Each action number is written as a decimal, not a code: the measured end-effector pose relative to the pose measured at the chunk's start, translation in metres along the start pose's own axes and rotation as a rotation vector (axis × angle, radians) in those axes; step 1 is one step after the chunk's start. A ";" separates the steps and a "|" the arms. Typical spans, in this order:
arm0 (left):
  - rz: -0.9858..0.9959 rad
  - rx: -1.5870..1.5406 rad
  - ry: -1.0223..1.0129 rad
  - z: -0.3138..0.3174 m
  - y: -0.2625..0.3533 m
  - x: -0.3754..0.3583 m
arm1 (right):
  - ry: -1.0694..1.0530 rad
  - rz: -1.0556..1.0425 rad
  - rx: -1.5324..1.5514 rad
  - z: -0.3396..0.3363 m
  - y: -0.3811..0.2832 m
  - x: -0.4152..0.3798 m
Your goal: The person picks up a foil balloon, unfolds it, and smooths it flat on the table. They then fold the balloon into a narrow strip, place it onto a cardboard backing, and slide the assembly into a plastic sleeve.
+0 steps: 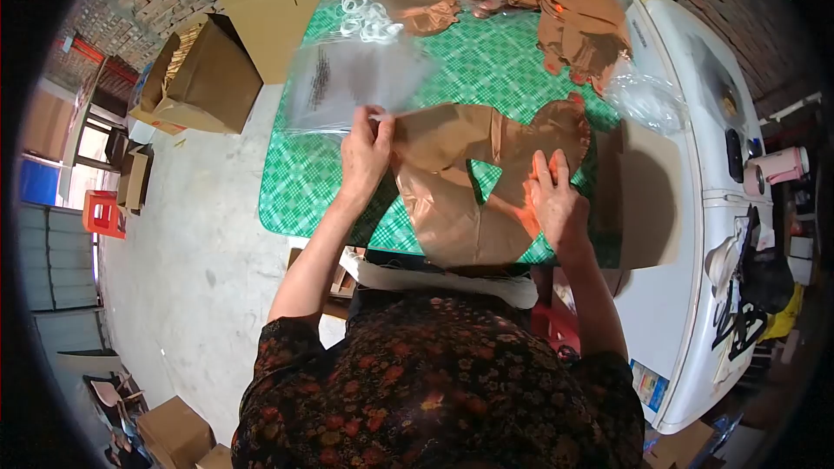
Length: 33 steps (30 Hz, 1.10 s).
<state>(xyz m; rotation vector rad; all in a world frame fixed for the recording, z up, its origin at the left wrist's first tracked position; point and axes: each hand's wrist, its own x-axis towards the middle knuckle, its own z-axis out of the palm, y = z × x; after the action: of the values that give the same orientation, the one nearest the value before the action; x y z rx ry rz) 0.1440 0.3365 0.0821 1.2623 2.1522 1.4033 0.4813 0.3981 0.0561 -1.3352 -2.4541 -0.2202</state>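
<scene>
A shiny, thin brown garment (447, 135), perhaps tights, lies folded round in a loop on the green checked tablecloth (300, 187). One end, at the upper right, has a small reddish tip. My left hand (365, 152) pinches the garment's left end, beside a stack of clear plastic bags (347, 82). The exact grip is partly hidden behind the fingers. My right hand (558, 204) rests palm down on the garment's right part, its fingers stretched out and pressing lightly. Green cloth shows through a gap between the two hands.
More brown garments (582, 17) are heaped along the table's far edge. White loops (369, 19) lie above the bags, and crumpled clear plastic (645, 97) sits at the right corner. A white fridge (695, 234) lies along the right side. An open cardboard box (213, 78) stands left.
</scene>
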 end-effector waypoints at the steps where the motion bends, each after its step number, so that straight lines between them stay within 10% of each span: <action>1: 0.031 -0.014 0.059 -0.001 0.001 0.002 | -0.010 -0.002 0.001 -0.001 0.000 0.000; 6: 0.556 0.293 0.233 -0.010 0.009 -0.010 | -0.200 0.035 -0.009 -0.017 -0.004 0.005; 9: 0.804 0.328 -0.111 -0.013 0.021 -0.044 | -0.119 -0.005 -0.003 -0.005 0.001 0.002; 25: 0.509 0.461 -0.257 0.006 0.006 -0.006 | -0.094 -0.028 0.019 -0.002 0.005 0.002; 33: 0.447 0.320 0.323 -0.005 -0.017 0.073 | -0.175 0.017 0.029 -0.011 0.000 0.004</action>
<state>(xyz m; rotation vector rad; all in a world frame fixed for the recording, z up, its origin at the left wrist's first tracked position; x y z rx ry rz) 0.0895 0.3879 0.0862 1.8373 2.4917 1.5587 0.4818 0.3976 0.0680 -1.4175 -2.5758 -0.0661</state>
